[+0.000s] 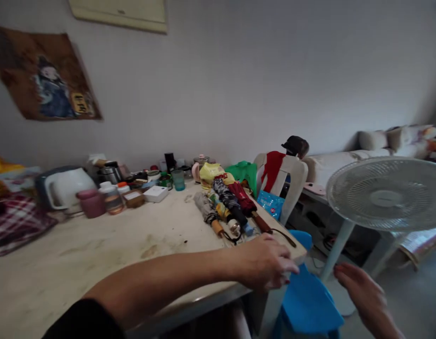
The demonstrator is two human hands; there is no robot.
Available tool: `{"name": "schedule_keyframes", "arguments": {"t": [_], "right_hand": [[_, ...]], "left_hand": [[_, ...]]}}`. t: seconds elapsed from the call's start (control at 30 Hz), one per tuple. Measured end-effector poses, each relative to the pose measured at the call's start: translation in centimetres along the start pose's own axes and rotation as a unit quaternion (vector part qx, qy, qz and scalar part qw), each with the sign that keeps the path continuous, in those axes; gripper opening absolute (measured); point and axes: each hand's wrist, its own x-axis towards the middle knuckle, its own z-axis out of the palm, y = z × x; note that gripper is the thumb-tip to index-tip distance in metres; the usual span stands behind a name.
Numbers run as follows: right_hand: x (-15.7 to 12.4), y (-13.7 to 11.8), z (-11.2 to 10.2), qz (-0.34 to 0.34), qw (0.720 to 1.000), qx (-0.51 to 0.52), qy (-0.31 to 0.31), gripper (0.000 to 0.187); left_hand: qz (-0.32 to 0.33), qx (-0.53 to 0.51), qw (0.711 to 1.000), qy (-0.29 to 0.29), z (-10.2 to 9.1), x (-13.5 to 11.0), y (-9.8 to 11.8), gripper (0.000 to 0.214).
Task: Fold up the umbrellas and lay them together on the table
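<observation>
My left hand (265, 263) reaches across the table's front right corner, its fingers curled and slightly blurred. Something pale may be in its grasp, but I cannot make it out. Just behind it lie several folded umbrellas in a row: a grey one (205, 208) with a wooden handle, a yellow one (223, 212), a black-and-grey patterned one (229, 197) and a dark red one (243, 197). My right hand (364, 294) is off the table to the right, partly blurred, with fingers stretched out and nothing visible in them.
On the table (115, 249) stand a white kettle (71, 188), a pink cup (91, 203), a teal cup (178, 180) and a white box (155, 193). A blue plastic stool (309, 301) sits below the corner. A large fan (383, 197) and a white chair (296, 181) stand right.
</observation>
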Motion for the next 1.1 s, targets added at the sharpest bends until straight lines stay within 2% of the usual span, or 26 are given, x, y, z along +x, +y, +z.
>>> {"name": "schedule_keyframes", "arguments": {"t": [0.07,0.1,0.2,0.3,0.37,0.47,0.53,0.6,0.7,0.8,0.87,0.9,0.97,1.03,1.1], "right_hand": [[-1.6,-4.6,0.2,-0.01,0.999,0.034,-0.029,0.052],[-2.5,-7.0,0.7,-0.035,0.997,0.047,-0.056,0.052],[-5.6,-13.6,4.3,-0.142,0.978,0.05,-0.148,0.048],[-8.8,-18.8,10.0,-0.291,0.921,0.009,-0.258,0.038],[-10.6,-21.5,14.3,-0.37,0.871,-0.074,-0.316,0.027],[-12.6,-24.9,20.1,-0.431,0.799,-0.283,-0.308,0.017],[-13.4,-26.5,22.9,-0.431,0.775,-0.367,-0.283,0.019],[-13.8,-27.3,24.8,-0.421,0.772,-0.394,-0.268,0.028],[-13.6,-26.8,26.2,-0.402,0.773,-0.421,-0.251,0.041],[-12.8,-25.4,26.9,-0.376,0.782,-0.425,-0.257,0.045],[-12.2,-24.8,27.3,-0.358,0.806,-0.393,-0.26,0.038],[-11.9,-24.6,27.5,-0.334,0.83,-0.353,-0.273,0.032],[-11.6,-24.8,27.7,-0.247,0.876,-0.242,-0.337,0.018],[-11.5,-25.2,27.7,-0.156,0.885,-0.132,-0.419,0.009],[-11.8,-25.9,27.6,-0.121,0.874,-0.062,-0.467,0.016]], "left_hand": [[-0.046,-0.024,0.998,0.019,-1.5,-6.1,1.2,0.024],[-0.093,-0.047,0.994,0.045,-1.9,-9.2,1.5,0.023],[-0.267,-0.09,0.952,0.119,-2.5,-17.7,1.0,0.029],[-0.395,-0.093,0.892,0.199,-2.8,-24.4,-0.7,0.027],[-0.459,-0.072,0.852,0.24,-3.1,-27.9,-2.1,0.025],[-0.523,-0.04,0.798,0.298,-3.6,-31.5,-3.8,0.027],[-0.545,-0.042,0.767,0.335,-3.8,-33.1,-4.6,0.029],[-0.555,-0.059,0.744,0.367,-3.5,-34.1,-5.2,0.03],[-0.564,-0.095,0.711,0.409,-2.4,-35.0,-5.8,0.032],[-0.577,-0.113,0.683,0.434,-0.9,-35.1,-5.9,0.033],[-0.578,-0.119,0.679,0.437,-0.1,-34.8,-5.8,0.033],[-0.573,-0.122,0.684,0.435,0.2,-34.7,-5.8,0.033],[-0.561,-0.127,0.698,0.425,0.6,-34.3,-5.7,0.033],[-0.555,-0.13,0.713,0.408,0.9,-34.0,-5.6,0.032],[-0.557,-0.133,0.718,0.396,1.0,-34.0,-5.6,0.032]]}}
